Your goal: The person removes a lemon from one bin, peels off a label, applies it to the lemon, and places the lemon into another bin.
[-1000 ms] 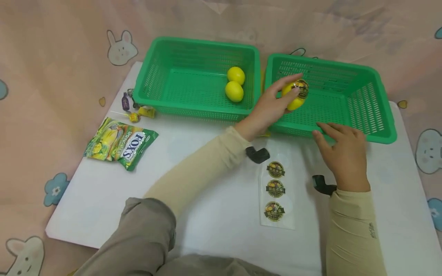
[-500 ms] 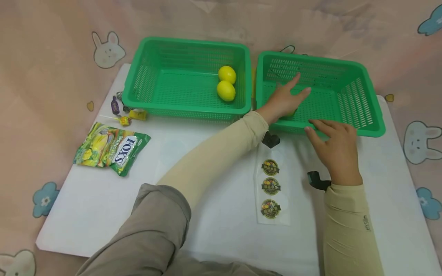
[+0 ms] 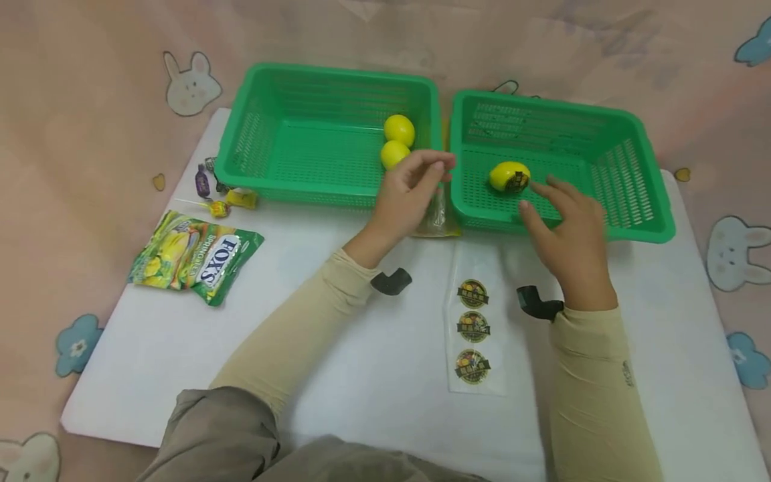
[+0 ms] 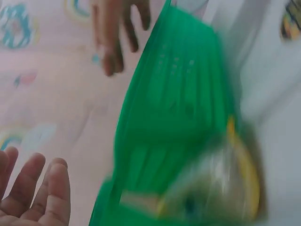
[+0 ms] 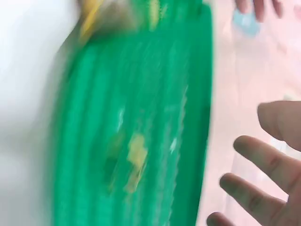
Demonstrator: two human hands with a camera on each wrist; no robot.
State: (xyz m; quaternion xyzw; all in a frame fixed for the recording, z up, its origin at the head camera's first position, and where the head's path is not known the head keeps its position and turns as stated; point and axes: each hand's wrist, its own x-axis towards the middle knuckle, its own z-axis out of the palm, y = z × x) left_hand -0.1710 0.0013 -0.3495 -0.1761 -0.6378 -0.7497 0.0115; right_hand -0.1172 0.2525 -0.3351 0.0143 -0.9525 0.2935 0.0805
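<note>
Two green mesh baskets sit rim to rim at 12 o'clock on the white board (image 3: 337,348). The gap between their walls is narrow. A clear wrapper (image 3: 438,217) lies at its near end.

Right basket (image 3: 638,181): rigid plastic, slotted walls and floor, rolled rim. Its floor is bare from centre to the 3 o'clock wall. Left basket (image 3: 283,161): same make, floor bare from centre to 9 o'clock, with two plain lemons (image 3: 397,140) against its 3 o'clock wall.

Stickered lemon (image 3: 509,177): smooth, glossy, oval, dark round label on its near side. It lies on the right basket's floor, toward the near 9 o'clock corner, free of both hands.

Right hand (image 3: 569,224): over the right basket's near rim, fingers loosely spread, holding nothing. Lemon is at its 11 o'clock, just beyond the fingertips. Contact cannot be told.

Left hand (image 3: 406,191): over the left basket's near 3 o'clock corner, fingers relaxed and slightly bent, empty. Lemon at its 3 o'clock, apart, with the basket walls between.

Sticker strip (image 3: 474,331): clear backing, three round labels, flat on the board at 6 o'clock between the forearms.

Candy bag (image 3: 195,254) and loose sweets (image 3: 225,194) lie at 9 o'clock. Both wrist views are blurred.
</note>
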